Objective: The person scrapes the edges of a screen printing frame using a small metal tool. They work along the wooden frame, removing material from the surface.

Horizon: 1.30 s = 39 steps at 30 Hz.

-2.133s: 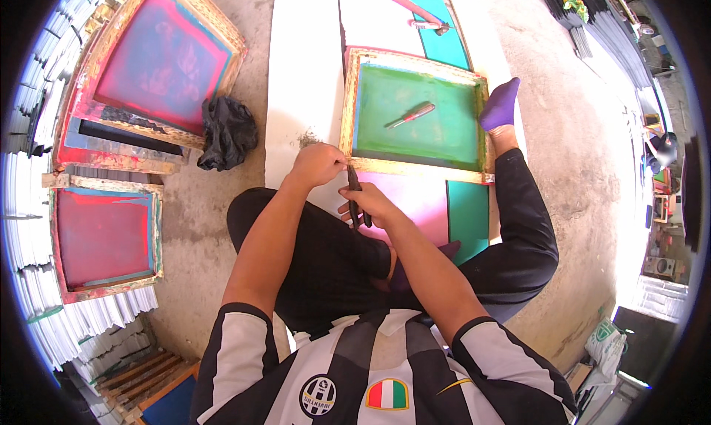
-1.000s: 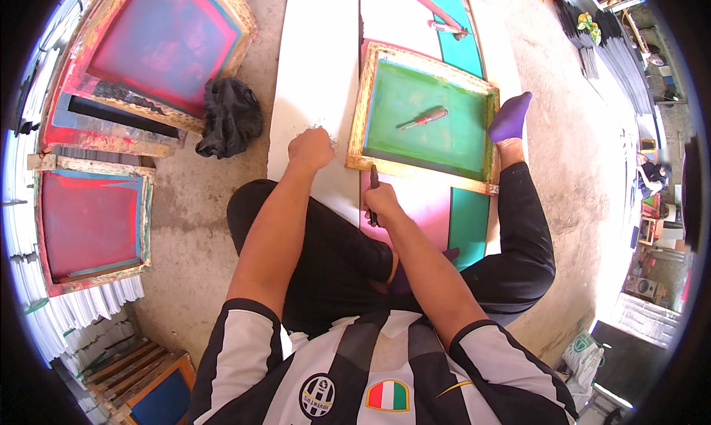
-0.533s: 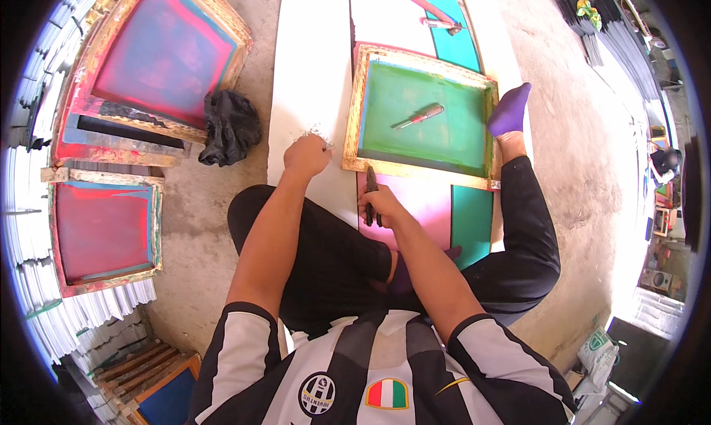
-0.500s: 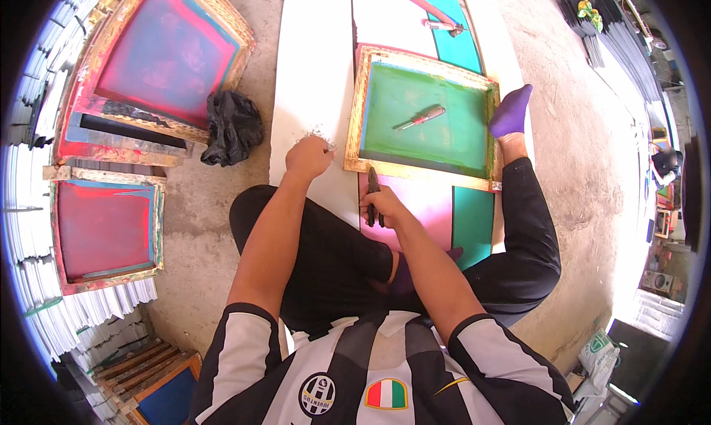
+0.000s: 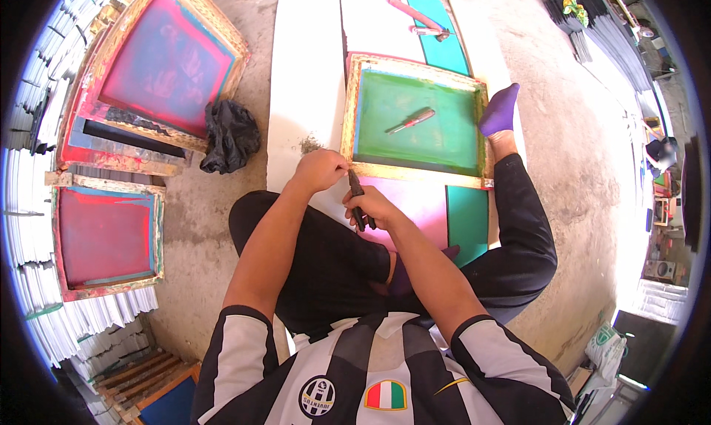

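One head view: the left hand (image 5: 321,170) pinches fingers together, any contents hidden, by the near-left corner of the wooden frame (image 5: 418,175); the right hand (image 5: 378,203) curls round dark pliers (image 5: 356,185), tips there too. Plier work seems in hand, calling for steady aim.

The main frame (image 5: 415,174) lies before the person, the screwdriver (image 5: 412,120) on its mesh (image 5: 444,147). Beyond it, the hammer (image 5: 416,16) lies partly on the strip (image 5: 437,53). At the main frame's near left corner is the left grip (image 5: 322,169); to its right, nearer the person, the right grip (image 5: 370,205) holds the pliers (image 5: 357,191). Just beyond the left grip, bits (image 5: 309,142) lie on the board (image 5: 296,77). The foot (image 5: 501,110) is right of the main frame. Left, across the floor (image 5: 200,247), the far frame (image 5: 236,49) has the bag (image 5: 229,136) at its near right corner; the near frame (image 5: 158,232) is closer to the person.
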Motion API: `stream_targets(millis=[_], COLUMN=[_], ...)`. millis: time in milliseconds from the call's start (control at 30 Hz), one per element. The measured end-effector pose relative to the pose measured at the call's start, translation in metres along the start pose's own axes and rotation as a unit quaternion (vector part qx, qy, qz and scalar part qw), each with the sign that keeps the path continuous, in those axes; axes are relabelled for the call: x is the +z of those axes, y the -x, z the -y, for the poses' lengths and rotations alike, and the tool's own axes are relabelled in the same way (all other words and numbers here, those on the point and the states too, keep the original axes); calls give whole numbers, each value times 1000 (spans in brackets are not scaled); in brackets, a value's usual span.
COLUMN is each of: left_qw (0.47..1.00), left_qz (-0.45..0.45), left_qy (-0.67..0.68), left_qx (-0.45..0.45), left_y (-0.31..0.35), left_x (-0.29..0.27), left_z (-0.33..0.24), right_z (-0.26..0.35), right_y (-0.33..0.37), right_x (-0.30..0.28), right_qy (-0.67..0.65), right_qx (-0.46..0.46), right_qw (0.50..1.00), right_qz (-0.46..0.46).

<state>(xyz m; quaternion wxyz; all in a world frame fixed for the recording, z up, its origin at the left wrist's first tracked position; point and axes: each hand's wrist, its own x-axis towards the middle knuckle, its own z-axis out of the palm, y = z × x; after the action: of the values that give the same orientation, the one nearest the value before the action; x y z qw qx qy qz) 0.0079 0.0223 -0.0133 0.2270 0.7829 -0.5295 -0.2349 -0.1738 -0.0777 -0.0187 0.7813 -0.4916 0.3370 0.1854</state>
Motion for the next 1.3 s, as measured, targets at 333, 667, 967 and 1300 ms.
stream_targets(millis=[333,667,967,1300], left_qw=[993,994,986,952], left_qz=[-24,-24,0,31], left_qy=[-4,43,-25,-73], left_qx=[-114,-95,-167,-297], left_y=[-3,-6,-12,-20], left_x=[-9,-12,-10,-11], left_z=[14,12,19,22], right_z=[-11,5,5,-10], right_y=[-2,-11,-20,-25], right_x=[-15,-17,-16,-6], right_qy=[-24,9,61,121], right_qx=[45,93,112,81], right_qw=[991,979,970,946], right_qz=[-125,-184,-206,-289])
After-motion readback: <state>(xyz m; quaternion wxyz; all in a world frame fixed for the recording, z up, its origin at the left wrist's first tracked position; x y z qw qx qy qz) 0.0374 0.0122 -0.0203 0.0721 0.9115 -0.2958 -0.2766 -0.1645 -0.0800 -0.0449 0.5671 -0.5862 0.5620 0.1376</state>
